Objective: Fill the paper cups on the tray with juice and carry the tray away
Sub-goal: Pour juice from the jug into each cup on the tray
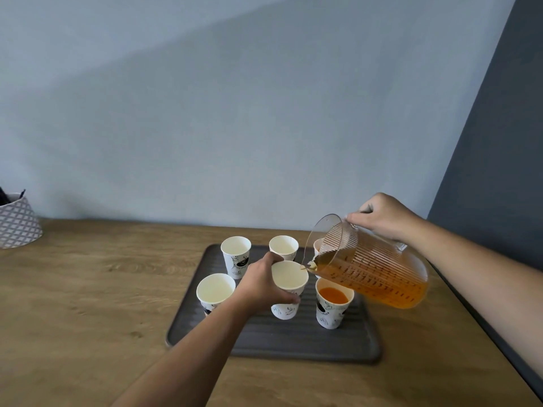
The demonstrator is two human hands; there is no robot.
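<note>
A dark ribbed tray (293, 342) lies on the wooden table and carries several white printed paper cups. My left hand (264, 283) grips the front middle cup (289, 280), which looks empty. My right hand (382, 215) holds the handle of a clear ribbed pitcher (370, 274) of orange juice, tilted with its spout at that cup's rim. The front right cup (333, 306) holds juice. The front left cup (215, 289) and two back cups (236, 254) (283, 246) look empty. A back right cup is mostly hidden behind the pitcher.
The wooden table (88, 304) runs left and toward me from the tray. A patterned grey-and-white pot (17, 224) stands at the far left by the wall. A dark wall panel (499, 142) borders the table's right edge.
</note>
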